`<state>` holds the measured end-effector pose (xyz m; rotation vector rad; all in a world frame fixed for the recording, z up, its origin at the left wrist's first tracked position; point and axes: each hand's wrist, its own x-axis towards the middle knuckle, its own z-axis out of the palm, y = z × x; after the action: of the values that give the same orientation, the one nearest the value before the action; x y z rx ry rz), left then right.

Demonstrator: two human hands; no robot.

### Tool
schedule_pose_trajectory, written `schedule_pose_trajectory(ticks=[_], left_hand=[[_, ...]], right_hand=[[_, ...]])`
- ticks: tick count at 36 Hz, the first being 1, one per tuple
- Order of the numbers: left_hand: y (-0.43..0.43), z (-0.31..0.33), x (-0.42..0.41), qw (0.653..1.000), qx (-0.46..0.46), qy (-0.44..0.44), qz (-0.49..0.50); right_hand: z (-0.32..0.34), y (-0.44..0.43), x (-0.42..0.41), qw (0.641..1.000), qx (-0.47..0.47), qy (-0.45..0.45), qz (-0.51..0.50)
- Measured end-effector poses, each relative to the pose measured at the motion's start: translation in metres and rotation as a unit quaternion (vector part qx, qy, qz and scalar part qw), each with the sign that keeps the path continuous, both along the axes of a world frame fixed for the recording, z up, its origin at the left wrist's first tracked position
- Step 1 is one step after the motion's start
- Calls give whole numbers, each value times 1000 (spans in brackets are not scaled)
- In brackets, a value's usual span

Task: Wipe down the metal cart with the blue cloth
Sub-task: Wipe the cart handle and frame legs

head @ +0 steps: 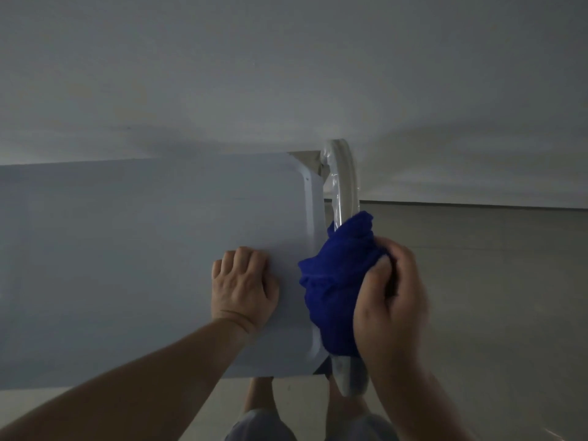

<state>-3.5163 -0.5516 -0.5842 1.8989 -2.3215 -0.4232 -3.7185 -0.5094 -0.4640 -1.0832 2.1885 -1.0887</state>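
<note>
The metal cart (pixel 133 256) fills the left and middle of the view, its pale grey top flat and bare. At its right end runs a curved handle (pixel 345 183) wrapped in clear plastic. My right hand (pixel 391 300) grips the bunched blue cloth (pixel 340 275), which is wrapped around the lower part of that handle. My left hand (pixel 243 286) rests palm down on the cart top close to its right edge, fingers together and holding nothing.
A plain white wall (pixel 286 74) stands right behind the cart. Grey floor (pixel 493 249) stretches to the right of the handle. My legs and feet (pixel 264 405) show below the cart's near edge.
</note>
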Motion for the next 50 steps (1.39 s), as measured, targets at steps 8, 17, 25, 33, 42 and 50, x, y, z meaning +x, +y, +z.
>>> schedule_pose_trajectory(ticks=[8,17,25,33,42,50], left_hand=[[0,0,-1,1000,8,-6,4],[0,2,-3,1000,16,-5,6],[-1,3,-4,999,21,-28,-5],[-2,1,-1,999,15,-29,-11],[-2,3,0,999,27,-26,-8],[-3,2,2,1000,21,-18,-5]], right_hand=[[-4,-31,-23,976,120,-168,-76],[14,-15,13,986,149,-70,35],[13,-98,-8,971,197,-125,51],[28,-189,-25,929,298,-214,40],[12,-70,6,981,162,-111,2],[18,53,25,980,174,-90,43]])
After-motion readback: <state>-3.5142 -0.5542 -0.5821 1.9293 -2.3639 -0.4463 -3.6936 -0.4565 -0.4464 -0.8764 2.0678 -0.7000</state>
